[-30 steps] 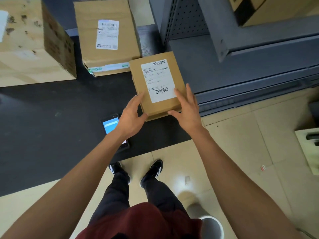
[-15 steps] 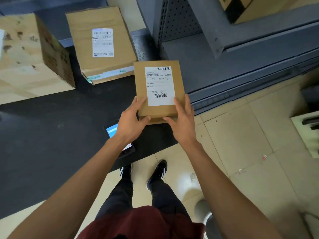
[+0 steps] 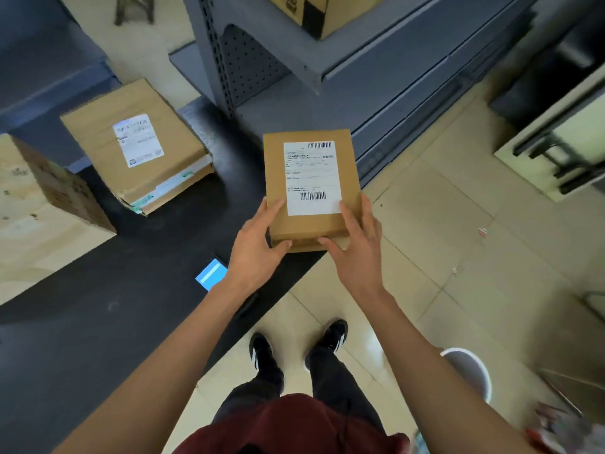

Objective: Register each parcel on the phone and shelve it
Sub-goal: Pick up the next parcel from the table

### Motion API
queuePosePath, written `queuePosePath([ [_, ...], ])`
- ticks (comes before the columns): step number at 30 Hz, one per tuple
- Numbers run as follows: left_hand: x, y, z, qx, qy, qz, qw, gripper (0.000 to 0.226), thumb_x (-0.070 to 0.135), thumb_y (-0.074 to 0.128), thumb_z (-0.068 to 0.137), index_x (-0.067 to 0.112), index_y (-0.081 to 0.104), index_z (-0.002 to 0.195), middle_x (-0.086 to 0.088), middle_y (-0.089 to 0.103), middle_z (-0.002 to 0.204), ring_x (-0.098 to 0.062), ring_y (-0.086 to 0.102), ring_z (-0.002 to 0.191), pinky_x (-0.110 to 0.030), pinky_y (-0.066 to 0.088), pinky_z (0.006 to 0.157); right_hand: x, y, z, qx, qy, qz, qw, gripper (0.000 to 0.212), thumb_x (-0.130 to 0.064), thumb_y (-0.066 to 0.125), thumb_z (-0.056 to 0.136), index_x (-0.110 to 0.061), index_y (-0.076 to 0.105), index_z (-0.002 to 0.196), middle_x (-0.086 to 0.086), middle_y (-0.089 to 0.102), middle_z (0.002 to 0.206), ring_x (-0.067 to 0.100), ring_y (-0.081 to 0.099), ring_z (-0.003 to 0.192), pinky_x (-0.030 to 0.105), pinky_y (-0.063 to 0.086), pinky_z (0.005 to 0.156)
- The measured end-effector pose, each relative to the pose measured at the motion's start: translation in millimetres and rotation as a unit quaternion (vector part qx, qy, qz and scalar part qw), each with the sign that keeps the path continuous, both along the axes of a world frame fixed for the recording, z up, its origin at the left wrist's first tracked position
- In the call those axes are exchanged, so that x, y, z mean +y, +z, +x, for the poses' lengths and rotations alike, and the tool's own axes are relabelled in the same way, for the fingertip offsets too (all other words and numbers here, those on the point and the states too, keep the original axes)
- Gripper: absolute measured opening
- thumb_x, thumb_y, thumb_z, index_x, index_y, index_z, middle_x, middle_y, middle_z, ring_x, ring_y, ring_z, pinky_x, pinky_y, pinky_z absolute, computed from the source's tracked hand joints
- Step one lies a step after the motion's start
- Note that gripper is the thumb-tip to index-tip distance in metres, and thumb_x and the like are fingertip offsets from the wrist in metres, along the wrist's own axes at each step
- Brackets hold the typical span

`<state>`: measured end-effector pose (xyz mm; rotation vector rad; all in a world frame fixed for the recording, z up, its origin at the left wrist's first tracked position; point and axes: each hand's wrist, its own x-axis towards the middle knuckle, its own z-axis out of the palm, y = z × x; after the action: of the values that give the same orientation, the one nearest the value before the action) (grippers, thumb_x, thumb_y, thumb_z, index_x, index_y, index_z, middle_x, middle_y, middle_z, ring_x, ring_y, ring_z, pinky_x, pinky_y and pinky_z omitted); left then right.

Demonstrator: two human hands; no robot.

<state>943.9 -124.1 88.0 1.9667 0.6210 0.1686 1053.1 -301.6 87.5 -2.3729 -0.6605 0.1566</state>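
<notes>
Head view: your left hand and right hand hold the parcel by its near end, fingers curled over its top and thumbs on the near face, label up. It hangs above the worktop's right edge, just before the grey shelf. The phone lies lit on the worktop near that edge, partly under your left wrist. Two boxes sit toward the far left.

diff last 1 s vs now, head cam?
Both hands, left hand and right hand, have lifted the small parcel off the black table toward the person, swinging it right toward the shelf. Grip unchanged. Phone and larger parcel stayed put.
</notes>
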Motion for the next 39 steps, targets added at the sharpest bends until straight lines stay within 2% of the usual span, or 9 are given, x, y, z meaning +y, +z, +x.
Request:
queuePosePath([
  [7, -60, 23, 60, -0.032, -0.104, 0.010, 0.994, 0.090, 0.007, 0.079, 0.082, 0.044, 0.036, 0.152, 0.016, 0.030, 0.163, -0.016, 0.043, 0.138, -0.047, 0.046, 0.109, -78, 17, 20, -0.026, -0.104, 0.032, 0.994, 0.073, -0.027, 0.082, 0.086, -0.019, 0.048, 0.150, 0.010, 0.020, 0.167, 0.035, 0.033, 0.139, 0.053, 0.041, 0.112],
  [10, -96, 42, 94, -0.026, -0.139, 0.038, 0.989, 0.090, 0.009, 0.077, 0.084, 0.046, 0.032, 0.153, 0.015, 0.025, 0.165, -0.016, 0.038, 0.141, -0.047, 0.046, 0.109, -117, 30, 35, -0.029, -0.155, 0.062, 0.986, 0.073, -0.024, 0.081, 0.087, -0.022, 0.047, 0.151, 0.008, 0.019, 0.168, 0.030, 0.029, 0.141, 0.042, 0.037, 0.114],
  [18, -195, 108, 183, -0.097, -0.220, 0.069, 0.968, 0.090, 0.011, 0.075, 0.083, 0.049, 0.030, 0.153, 0.040, 0.023, 0.151, -0.008, 0.043, 0.137, -0.043, 0.049, 0.105, -215, 79, 91, -0.088, -0.248, 0.132, 0.956, 0.078, -0.023, 0.083, 0.085, -0.027, 0.044, 0.153, 0.002, 0.017, 0.169, 0.022, 0.029, 0.139, 0.035, 0.032, 0.113],
  [23, -251, 134, 228, -0.133, -0.238, 0.052, 0.961, 0.089, 0.013, 0.077, 0.083, 0.056, 0.033, 0.148, 0.023, 0.029, 0.160, -0.009, 0.044, 0.137, -0.045, 0.046, 0.109, -273, 108, 126, -0.115, -0.278, 0.161, 0.940, 0.080, -0.020, 0.086, 0.080, -0.028, 0.048, 0.150, -0.005, 0.020, 0.166, 0.007, 0.027, 0.136, -0.001, 0.006, 0.108],
  [26, -277, 150, 250, -0.147, -0.248, 0.040, 0.957, 0.090, 0.014, 0.078, 0.083, 0.059, 0.033, 0.146, 0.019, 0.028, 0.163, -0.012, 0.046, 0.137, -0.045, 0.044, 0.111, -299, 126, 141, -0.126, -0.287, 0.174, 0.934, 0.079, -0.019, 0.086, 0.081, -0.030, 0.049, 0.149, -0.006, 0.019, 0.168, 0.002, 0.024, 0.130, 0.002, 0.013, 0.108],
  [29, -297, 162, 270, -0.154, -0.264, 0.031, 0.952, 0.090, 0.014, 0.078, 0.083, 0.066, 0.034, 0.142, 0.019, 0.028, 0.163, -0.012, 0.048, 0.135, -0.044, 0.044, 0.111, -319, 139, 156, -0.137, -0.304, 0.165, 0.928, 0.078, -0.020, 0.086, 0.080, -0.031, 0.050, 0.148, -0.006, 0.020, 0.168, 0.006, 0.028, 0.130, 0.023, 0.023, 0.112],
  [31, -306, 167, 283, -0.165, -0.271, 0.015, 0.948, 0.090, 0.011, 0.078, 0.083, 0.066, 0.036, 0.141, 0.019, 0.031, 0.161, -0.007, 0.049, 0.134, -0.038, 0.048, 0.107, -331, 144, 170, -0.142, -0.308, 0.156, 0.927, 0.078, -0.018, 0.086, 0.080, -0.030, 0.051, 0.148, -0.004, 0.021, 0.167, 0.014, 0.032, 0.134, 0.030, 0.026, 0.112],
  [36, -310, 168, 331, -0.173, -0.269, -0.016, 0.947, 0.086, 0.009, 0.080, 0.082, 0.059, 0.042, 0.143, 0.022, 0.033, 0.160, 0.020, 0.044, 0.121, -0.019, 0.049, 0.094, -345, 152, 217, -0.134, -0.301, 0.149, 0.932, 0.075, -0.009, 0.083, 0.082, -0.028, 0.052, 0.147, -0.002, 0.024, 0.166, 0.022, 0.032, 0.140, 0.028, 0.025, 0.114],
  [39, -306, 167, 371, -0.169, -0.261, -0.025, 0.950, 0.088, 0.007, 0.082, 0.081, 0.055, 0.044, 0.144, 0.026, 0.032, 0.158, 0.014, 0.048, 0.123, -0.022, 0.050, 0.094, -346, 154, 254, -0.140, -0.288, 0.146, 0.936, 0.074, -0.004, 0.081, 0.084, -0.026, 0.052, 0.148, -0.002, 0.026, 0.165, 0.010, 0.030, 0.137, 0.022, 0.024, 0.114],
])
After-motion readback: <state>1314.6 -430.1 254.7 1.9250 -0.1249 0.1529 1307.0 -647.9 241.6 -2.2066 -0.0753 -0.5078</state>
